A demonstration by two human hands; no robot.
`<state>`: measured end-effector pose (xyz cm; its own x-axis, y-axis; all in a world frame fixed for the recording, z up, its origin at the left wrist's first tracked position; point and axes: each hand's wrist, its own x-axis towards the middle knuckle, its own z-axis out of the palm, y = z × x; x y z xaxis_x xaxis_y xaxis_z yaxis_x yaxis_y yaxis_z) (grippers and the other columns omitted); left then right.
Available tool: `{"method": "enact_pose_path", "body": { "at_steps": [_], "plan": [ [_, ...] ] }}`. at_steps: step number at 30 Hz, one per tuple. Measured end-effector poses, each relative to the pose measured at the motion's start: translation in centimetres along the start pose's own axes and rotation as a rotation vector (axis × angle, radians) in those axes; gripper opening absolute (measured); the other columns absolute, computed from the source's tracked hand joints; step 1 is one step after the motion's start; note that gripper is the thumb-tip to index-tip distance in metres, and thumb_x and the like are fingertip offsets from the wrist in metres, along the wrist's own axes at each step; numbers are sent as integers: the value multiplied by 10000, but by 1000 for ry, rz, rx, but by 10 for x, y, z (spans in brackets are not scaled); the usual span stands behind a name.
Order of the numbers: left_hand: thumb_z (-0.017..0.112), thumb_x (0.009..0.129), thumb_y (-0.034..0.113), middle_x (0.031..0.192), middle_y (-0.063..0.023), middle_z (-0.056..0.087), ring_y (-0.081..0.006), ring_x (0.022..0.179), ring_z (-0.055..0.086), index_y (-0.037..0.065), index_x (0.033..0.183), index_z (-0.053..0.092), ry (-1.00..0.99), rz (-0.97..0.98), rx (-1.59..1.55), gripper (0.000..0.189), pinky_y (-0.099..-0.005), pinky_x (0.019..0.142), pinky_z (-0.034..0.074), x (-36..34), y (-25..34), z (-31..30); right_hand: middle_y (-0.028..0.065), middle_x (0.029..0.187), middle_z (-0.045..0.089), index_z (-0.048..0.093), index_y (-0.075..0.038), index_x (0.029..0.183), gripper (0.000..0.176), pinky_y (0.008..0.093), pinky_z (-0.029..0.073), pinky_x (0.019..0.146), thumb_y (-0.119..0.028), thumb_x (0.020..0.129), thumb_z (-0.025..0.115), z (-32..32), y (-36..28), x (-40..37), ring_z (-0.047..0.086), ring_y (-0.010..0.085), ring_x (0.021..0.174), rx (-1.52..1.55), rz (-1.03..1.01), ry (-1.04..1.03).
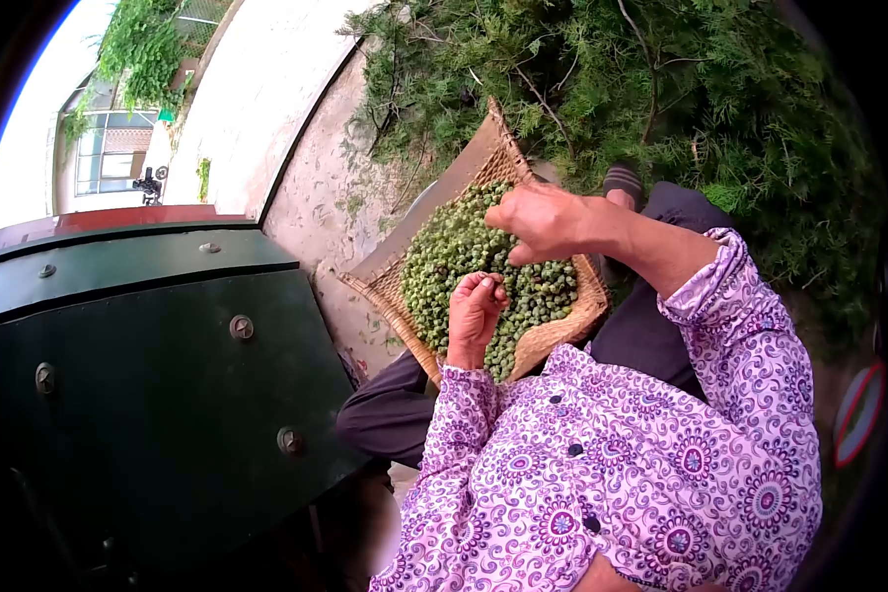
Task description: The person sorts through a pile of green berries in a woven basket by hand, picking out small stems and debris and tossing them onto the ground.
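A woven basket (553, 340) lies across my lap, filled with a heap of small round green fruits (439, 261). Low over the near part of the heap is my left hand (477, 311), its thumb and fingers pinched together; what they hold, if anything, is too small to name. My right hand (545, 222) hangs above the upper right part of the heap with its fingers bent down and pressed together. Whatever is between those fingertips is hidden. The two hands are apart from each other.
Cut evergreen branches (681, 89) are piled beyond and right of the basket. A large dark green metal door panel (148, 395) with round studs stands at the left. Concrete ground (321, 187) shows between them. My striped-sock foot (623, 182) is beside the branches.
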<state>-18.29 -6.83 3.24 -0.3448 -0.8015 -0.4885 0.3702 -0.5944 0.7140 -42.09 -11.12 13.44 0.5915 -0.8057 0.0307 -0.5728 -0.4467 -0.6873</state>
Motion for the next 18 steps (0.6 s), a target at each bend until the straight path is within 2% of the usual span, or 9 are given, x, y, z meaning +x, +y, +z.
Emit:
{"method": "enact_pose_path", "body": {
  "at_steps": [4, 7, 10, 13, 14, 15, 17, 18],
  "plan": [
    [537, 850, 36, 802, -45, 585, -122, 645, 544, 32, 892, 540, -26, 107, -53, 42, -273, 610, 480, -15, 16, 40, 200, 759, 588, 528, 44, 847, 320, 396, 467, 663, -197, 684, 660, 29, -6, 13, 594, 333, 762, 149, 47, -14],
    [531, 851, 32, 783, -43, 580, -119, 651, 536, 27, 913, 537, -18, 191, -58, 63, -275, 620, 463, -21, 19, 49, 192, 720, 601, 543, 55, 781, 248, 362, 479, 591, -144, 678, 649, 41, -5, 17, 618, 284, 685, 225, 94, 3],
    [518, 861, 37, 819, -55, 571, -122, 682, 515, 34, 921, 537, -66, 188, -156, 64, -287, 646, 441, -25, 19, 41, 143, 664, 609, 562, 45, 740, 157, 322, 469, 489, -60, 647, 633, 49, -5, 19, 610, 196, 550, 593, 161, -78],
    [510, 867, 42, 888, -65, 566, -112, 666, 496, 48, 903, 533, -96, 207, -395, 43, -278, 632, 420, -23, 20, 20, 117, 651, 612, 577, 18, 718, 121, 321, 473, 514, -46, 632, 634, 57, -3, 17, 611, 191, 569, 472, 125, -182],
    [513, 868, 46, 881, -68, 570, -106, 661, 488, 53, 906, 531, -58, 218, -355, 42, -279, 621, 412, -22, 21, 10, 129, 621, 597, 580, 11, 696, 136, 353, 467, 542, -95, 638, 641, 57, -4, 11, 605, 235, 575, 441, 57, -147],
    [512, 857, 18, 849, -63, 576, -111, 643, 506, 56, 908, 529, 0, 211, -255, 66, -280, 602, 439, -23, 21, 7, 129, 621, 597, 580, 11, 696, 136, 353, 467, 542, -95, 638, 641, 52, -7, 8, 605, 235, 575, 443, 60, -154],
    [512, 841, -10, 812, -56, 578, -120, 613, 530, 65, 915, 532, 88, 162, 36, 107, -272, 561, 469, -20, 11, -10, 169, 619, 575, 575, 26, 700, 214, 400, 449, 562, -174, 657, 640, 40, -15, 3, 582, 304, 588, 102, 54, -243],
    [513, 824, -23, 771, -44, 573, -123, 573, 542, 59, 927, 537, 179, 81, 112, 133, -260, 521, 485, -15, -1, -22, 197, 645, 560, 568, 41, 701, 286, 425, 434, 575, -237, 678, 632, 33, -19, 1, 562, 348, 613, 70, 70, -247]
  ]
}}
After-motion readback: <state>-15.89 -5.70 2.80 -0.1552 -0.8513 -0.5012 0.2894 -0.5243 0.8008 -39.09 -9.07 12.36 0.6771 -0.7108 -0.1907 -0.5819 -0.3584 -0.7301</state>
